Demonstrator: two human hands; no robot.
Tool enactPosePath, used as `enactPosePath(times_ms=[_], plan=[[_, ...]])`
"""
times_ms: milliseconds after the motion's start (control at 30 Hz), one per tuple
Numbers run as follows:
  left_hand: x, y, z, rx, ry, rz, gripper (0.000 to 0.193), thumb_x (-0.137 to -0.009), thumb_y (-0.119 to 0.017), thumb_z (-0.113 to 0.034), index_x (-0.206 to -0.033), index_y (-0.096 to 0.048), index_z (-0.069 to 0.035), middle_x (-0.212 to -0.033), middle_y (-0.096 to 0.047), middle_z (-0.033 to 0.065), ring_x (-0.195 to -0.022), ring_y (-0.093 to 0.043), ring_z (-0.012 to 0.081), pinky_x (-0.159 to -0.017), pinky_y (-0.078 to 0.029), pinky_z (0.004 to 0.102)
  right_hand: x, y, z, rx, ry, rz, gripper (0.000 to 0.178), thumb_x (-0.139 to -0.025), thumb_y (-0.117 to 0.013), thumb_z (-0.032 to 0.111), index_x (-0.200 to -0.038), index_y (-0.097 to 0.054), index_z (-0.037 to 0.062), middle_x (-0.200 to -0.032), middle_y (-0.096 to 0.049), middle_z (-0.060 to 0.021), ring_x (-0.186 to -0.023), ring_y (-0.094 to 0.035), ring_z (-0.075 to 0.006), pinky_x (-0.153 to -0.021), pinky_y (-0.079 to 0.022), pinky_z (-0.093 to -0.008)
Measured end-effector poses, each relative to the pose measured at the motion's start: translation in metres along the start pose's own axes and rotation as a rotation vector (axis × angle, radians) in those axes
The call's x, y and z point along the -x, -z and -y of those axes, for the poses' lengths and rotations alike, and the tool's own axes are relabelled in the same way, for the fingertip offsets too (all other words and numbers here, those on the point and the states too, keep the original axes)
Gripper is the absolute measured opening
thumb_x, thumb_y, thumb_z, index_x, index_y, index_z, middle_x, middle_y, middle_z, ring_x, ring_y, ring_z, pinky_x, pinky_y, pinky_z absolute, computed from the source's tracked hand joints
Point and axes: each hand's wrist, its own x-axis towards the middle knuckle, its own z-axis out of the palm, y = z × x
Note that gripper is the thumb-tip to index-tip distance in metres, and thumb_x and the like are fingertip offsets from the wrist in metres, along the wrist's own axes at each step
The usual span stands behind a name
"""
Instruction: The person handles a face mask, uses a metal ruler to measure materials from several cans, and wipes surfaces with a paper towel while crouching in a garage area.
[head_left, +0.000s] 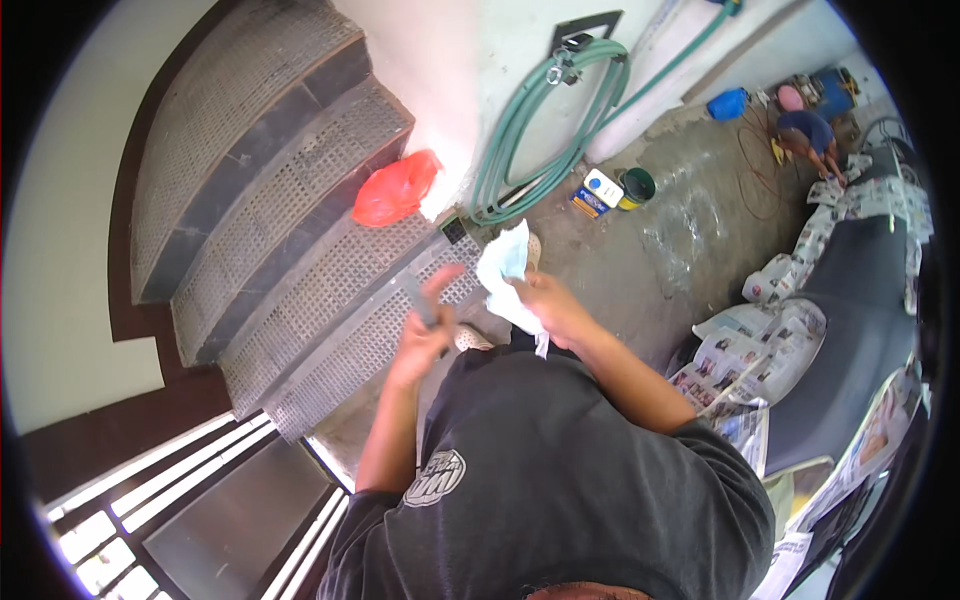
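My left hand (420, 345) is raised in front of me, one finger pointing outward. A thin grey tool (423, 306), flat and smeared by motion, is gripped in it; its exact kind I cannot make out. Beside it, my right hand (555, 308) pinches a crumpled white and pale blue cloth or paper sheet (506, 262), which stands up above the fingers and trails a narrow strip below. The two hands are apart, above my shoes (472, 338).
Tiled steps (290, 170) rise at left, with a red plastic bag (398, 188) on one. A green hose (490, 165) hangs coiled on the wall. A blue and white box (597, 193) and a can (636, 188) stand on the floor. Newspaper (745, 355) borders a dark car panel (850, 310); another person (805, 135) crouches beyond.
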Motion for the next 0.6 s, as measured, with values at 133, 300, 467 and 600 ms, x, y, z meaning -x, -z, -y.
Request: enactPosePath(times_ms=[133,300,467,600], plan=[[-0.017,-0.030,0.034,-0.295,0.072,-0.132,0.045,-0.089,-0.068,-0.010,-0.131,-0.055,-0.001,-0.100,-0.067,0.0028,-0.068,-0.054,0.0086,-0.059,-0.042,0.0270,-0.027,-0.002,-0.026,0.197,0.145,0.119,0.029,-0.102,-0.055,0.024,-0.113,-0.067,0.0004,-0.086,-0.065,0.0006,-0.072,-0.057,-0.0055,-0.055,-0.045,-0.0225],[-0.069,0.029,0.090,0.045,0.420,-0.575,0.019,-0.097,-0.062,-0.019,-0.109,-0.058,-0.005,-0.079,-0.056,-0.0020,-0.065,-0.051,0.0112,-0.063,-0.046,0.0285,-0.109,0.012,-0.064,0.586,0.115,0.172,0.026,-0.103,-0.054,0.021,-0.110,-0.065,-0.0014,-0.084,-0.064,-0.0002,-0.078,-0.058,-0.0107,-0.069,-0.046,-0.0300],[-0.118,0.077,0.146,0.098,0.242,-0.936,0.021,-0.099,-0.057,-0.019,-0.113,-0.057,-0.003,-0.086,-0.057,0.0018,-0.073,-0.056,0.0143,-0.062,-0.046,0.0293,-0.134,0.006,-0.039,0.804,0.262,0.100,0.023,-0.098,-0.057,0.023,-0.092,-0.058,0.0014,-0.082,-0.064,-0.0223,-0.076,-0.063,-0.0393,-0.067,-0.046,-0.0466],[-0.136,0.194,0.145,-0.030,0.170,-1.033,0.036,-0.097,-0.059,-0.023,-0.124,-0.057,0.000,-0.100,-0.064,0.0068,-0.082,-0.062,0.0215,-0.075,-0.050,0.0388,-0.097,0.069,-0.011,0.941,0.156,0.224,0.020,-0.097,-0.059,0.021,-0.096,-0.059,0.0016,-0.084,-0.064,-0.0259,-0.081,-0.063,-0.0450,-0.066,-0.046,-0.0489]])
